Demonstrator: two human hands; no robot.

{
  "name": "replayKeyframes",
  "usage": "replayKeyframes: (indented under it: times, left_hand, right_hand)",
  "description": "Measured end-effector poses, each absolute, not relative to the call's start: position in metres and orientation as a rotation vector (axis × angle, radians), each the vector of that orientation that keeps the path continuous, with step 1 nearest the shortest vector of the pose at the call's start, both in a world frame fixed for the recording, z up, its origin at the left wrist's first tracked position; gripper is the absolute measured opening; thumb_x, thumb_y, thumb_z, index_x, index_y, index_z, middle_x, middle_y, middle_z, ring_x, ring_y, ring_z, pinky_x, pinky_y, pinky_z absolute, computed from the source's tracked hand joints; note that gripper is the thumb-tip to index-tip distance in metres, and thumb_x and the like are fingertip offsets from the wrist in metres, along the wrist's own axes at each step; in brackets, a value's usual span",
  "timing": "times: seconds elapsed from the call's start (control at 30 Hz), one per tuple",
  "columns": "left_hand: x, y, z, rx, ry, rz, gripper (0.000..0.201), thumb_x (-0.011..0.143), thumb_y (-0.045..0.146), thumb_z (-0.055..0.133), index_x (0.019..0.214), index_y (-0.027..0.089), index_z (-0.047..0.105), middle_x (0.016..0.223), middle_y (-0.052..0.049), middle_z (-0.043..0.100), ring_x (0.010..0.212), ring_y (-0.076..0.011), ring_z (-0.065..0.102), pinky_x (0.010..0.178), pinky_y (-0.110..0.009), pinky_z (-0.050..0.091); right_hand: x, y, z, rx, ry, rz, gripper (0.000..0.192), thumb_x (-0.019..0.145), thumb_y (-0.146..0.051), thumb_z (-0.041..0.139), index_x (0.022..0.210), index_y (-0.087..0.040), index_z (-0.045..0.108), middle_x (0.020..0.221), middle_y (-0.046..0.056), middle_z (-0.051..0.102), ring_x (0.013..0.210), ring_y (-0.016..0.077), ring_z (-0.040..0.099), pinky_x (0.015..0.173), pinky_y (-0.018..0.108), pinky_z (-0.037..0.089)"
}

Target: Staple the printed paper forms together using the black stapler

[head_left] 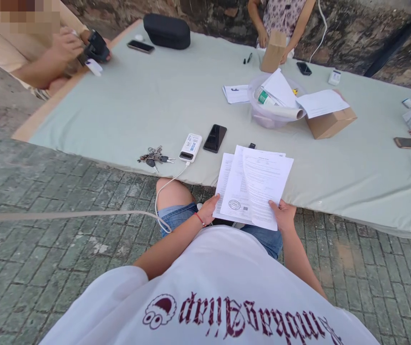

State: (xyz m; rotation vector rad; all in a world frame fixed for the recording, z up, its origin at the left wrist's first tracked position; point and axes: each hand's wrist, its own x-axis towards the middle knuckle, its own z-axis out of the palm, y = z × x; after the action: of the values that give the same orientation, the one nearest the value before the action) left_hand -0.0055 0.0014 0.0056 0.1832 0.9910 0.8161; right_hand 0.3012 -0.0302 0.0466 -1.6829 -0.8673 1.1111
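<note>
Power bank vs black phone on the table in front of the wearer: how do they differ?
The power bank is white and thick, with a printed label; the black phone is dark, thin and plain. A white cable runs from the power bank off the table edge; nothing is plugged into the black phone that shows. The power bank lies next to the keys, the black phone farther from them. Both lie flat, side by side on the green cloth, untouched.

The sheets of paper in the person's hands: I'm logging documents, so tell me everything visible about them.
The sheets of paper are white printed pages, fanned so at least three overlap. The print is too small to read; a round stamp shows near one lower edge. The left hand grips the lower left corner, the right hand the lower right. Their tops reach over the edge of the cloth-covered table.
</note>
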Motion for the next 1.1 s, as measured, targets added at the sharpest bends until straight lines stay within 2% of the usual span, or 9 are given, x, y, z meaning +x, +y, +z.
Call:
replayKeyframes:
  times: [0.13,0.3,0.57,0.7,0.8,0.87,0.97,1.1]
  left_hand:
    - [-0.006,0.002,0.005,0.155,1.022,0.819,0.042,0.095,0.045,0.070,0.118,0.011,0.074,0.122,-0.018,0.077,0.118,-0.0310,0.072,0.109,-0.046,0.054]
    - [-0.005,0.001,0.001,0.156,1.080,0.804,0.049,0.087,0.053,0.077,0.114,0.012,0.075,0.119,-0.019,0.078,0.116,-0.0342,0.073,0.105,-0.048,0.056]
    - [-0.005,-0.003,0.012,0.309,0.948,0.796,0.056,0.085,0.046,0.081,0.128,0.014,0.069,0.127,-0.016,0.075,0.124,-0.0337,0.069,0.114,-0.051,0.049]
    - [-0.006,-0.003,0.013,0.308,0.957,0.800,0.055,0.085,0.047,0.081,0.128,0.014,0.068,0.127,-0.016,0.075,0.124,-0.0334,0.068,0.114,-0.052,0.049]
    - [-0.006,-0.003,0.008,0.270,1.012,0.822,0.052,0.085,0.047,0.081,0.122,0.013,0.070,0.124,-0.016,0.076,0.120,-0.0332,0.070,0.111,-0.052,0.051]
    - [-0.006,-0.003,0.005,0.260,1.029,0.826,0.051,0.085,0.048,0.081,0.121,0.013,0.071,0.121,-0.015,0.077,0.117,-0.0326,0.071,0.108,-0.050,0.054]
    - [-0.006,-0.003,0.003,0.250,1.031,0.815,0.052,0.085,0.049,0.081,0.121,0.013,0.070,0.115,-0.016,0.078,0.110,-0.0313,0.074,0.101,-0.048,0.058]
    - [-0.007,-0.004,0.003,0.258,1.026,0.798,0.055,0.085,0.049,0.080,0.124,0.013,0.068,0.111,-0.015,0.079,0.104,-0.0301,0.076,0.099,-0.049,0.059]
  right_hand:
    - [0.289,-0.032,0.035,-1.737,-0.973,1.161,0.039,0.079,-0.052,0.076,0.108,-0.026,0.078,0.109,0.006,0.080,0.109,0.0348,0.072,0.093,0.050,0.060]
    - [0.287,-0.034,0.028,-1.784,-1.089,1.193,0.045,0.082,-0.055,0.070,0.114,-0.025,0.076,0.118,0.006,0.078,0.112,0.0339,0.071,0.101,0.052,0.055]
    - [0.274,-0.033,0.031,-1.716,-0.953,1.287,0.044,0.081,-0.056,0.073,0.114,-0.027,0.076,0.122,0.006,0.077,0.113,0.0351,0.071,0.098,0.052,0.058]
    - [0.270,-0.034,0.030,-1.691,-0.884,1.371,0.047,0.079,-0.057,0.076,0.117,-0.028,0.075,0.125,0.006,0.076,0.112,0.0352,0.071,0.095,0.051,0.059]
    - [0.269,-0.034,0.029,-1.738,-0.935,1.331,0.046,0.082,-0.061,0.070,0.112,-0.026,0.075,0.112,0.007,0.078,0.099,0.0328,0.071,0.087,0.048,0.058]
    - [0.271,-0.034,0.030,-1.844,-1.084,1.183,0.044,0.086,-0.066,0.061,0.098,-0.025,0.073,0.094,0.007,0.076,0.086,0.0305,0.067,0.078,0.045,0.055]
    - [0.275,-0.033,0.037,-1.998,-1.300,0.876,0.047,0.090,-0.069,0.050,0.075,-0.026,0.060,0.068,0.003,0.062,0.068,0.0249,0.053,0.067,0.039,0.045]
    - [0.280,-0.029,0.045,-2.042,-1.304,0.687,0.049,0.090,-0.069,0.049,0.067,-0.026,0.041,0.061,-0.002,0.045,0.063,0.0191,0.041,0.063,0.034,0.036]
